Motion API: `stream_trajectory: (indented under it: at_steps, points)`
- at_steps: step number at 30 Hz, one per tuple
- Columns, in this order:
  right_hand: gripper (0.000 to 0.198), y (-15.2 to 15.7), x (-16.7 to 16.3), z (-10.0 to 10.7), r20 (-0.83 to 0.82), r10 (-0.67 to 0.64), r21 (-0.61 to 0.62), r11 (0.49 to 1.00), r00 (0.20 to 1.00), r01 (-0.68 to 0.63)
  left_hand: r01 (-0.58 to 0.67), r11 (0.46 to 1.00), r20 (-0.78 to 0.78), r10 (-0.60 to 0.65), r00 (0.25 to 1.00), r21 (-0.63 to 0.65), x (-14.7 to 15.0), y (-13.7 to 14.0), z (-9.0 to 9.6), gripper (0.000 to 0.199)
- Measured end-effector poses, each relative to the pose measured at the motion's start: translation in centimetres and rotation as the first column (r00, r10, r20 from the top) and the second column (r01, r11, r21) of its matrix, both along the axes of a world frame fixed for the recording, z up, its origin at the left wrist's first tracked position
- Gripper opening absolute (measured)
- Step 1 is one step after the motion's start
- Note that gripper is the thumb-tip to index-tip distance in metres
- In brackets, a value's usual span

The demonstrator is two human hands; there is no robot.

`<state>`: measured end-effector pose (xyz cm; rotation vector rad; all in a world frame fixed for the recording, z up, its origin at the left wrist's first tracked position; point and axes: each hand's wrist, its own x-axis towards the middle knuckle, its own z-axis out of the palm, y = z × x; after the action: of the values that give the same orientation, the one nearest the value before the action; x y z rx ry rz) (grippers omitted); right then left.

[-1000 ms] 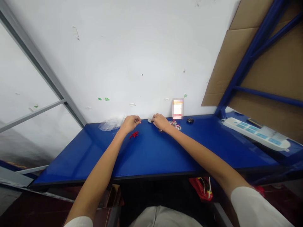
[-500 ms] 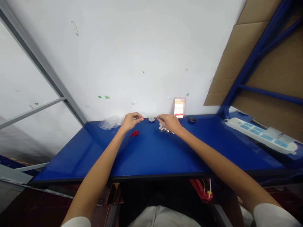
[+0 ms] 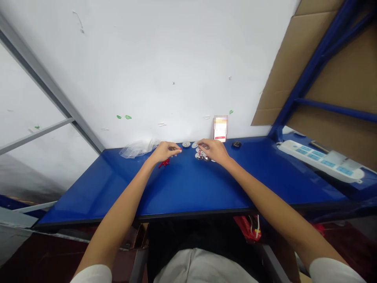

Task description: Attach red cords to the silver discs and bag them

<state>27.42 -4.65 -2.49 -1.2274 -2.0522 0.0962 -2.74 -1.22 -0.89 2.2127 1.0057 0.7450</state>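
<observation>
Just left of the frame's centre, the left hand (image 3: 167, 151) pinches a small red piece (image 3: 180, 149); so slight a grip could let it slip near the red pile (image 3: 165, 162) below. Right of centre, the right hand (image 3: 216, 149) seems to grip a pale disc (image 3: 194, 145) by its edge, and dipping could nudge the clustered discs (image 3: 207, 158) beneath. Half a second ago the pale disc looks edge-on; now more of its face shows, beside the grey disc (image 3: 186, 144)

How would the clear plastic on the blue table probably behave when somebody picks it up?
The clear plastic would probably fold limply, since it lies crumpled. It looks thin and see-through, so it is likely very light.
</observation>
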Motion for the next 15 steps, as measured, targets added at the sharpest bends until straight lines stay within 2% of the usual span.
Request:
stream_trajectory:
  at_steps: [3,7,12,15]
  points:
    - [0.02,-0.1,-0.3,-0.2,-0.027,0.021,-0.018,1.0,0.999,-0.021,-0.035,0.994,-0.023,0.037,0.999,0.101,0.3,-0.2,0.1,0.036]
    - [0.02,0.1,-1.1,-1.2,-0.07,0.05,-0.021,0.998,0.996,-0.051,-0.023,0.979,0.006,0.022,1.0,0.203,1.3,-0.5,-0.5,0.038]
    - [0.02,0.6,-1.7,-2.3,-0.134,0.082,0.025,0.997,0.988,-0.079,-0.051,0.968,0.061,0.037,0.997,0.245,2.6,-0.6,-1.7,0.034]
    - [0.02,0.7,-1.6,-2.5,-0.164,0.103,0.033,0.995,0.981,-0.098,-0.059,0.972,0.143,0.027,0.989,0.227,3.1,-0.7,-1.9,0.03]
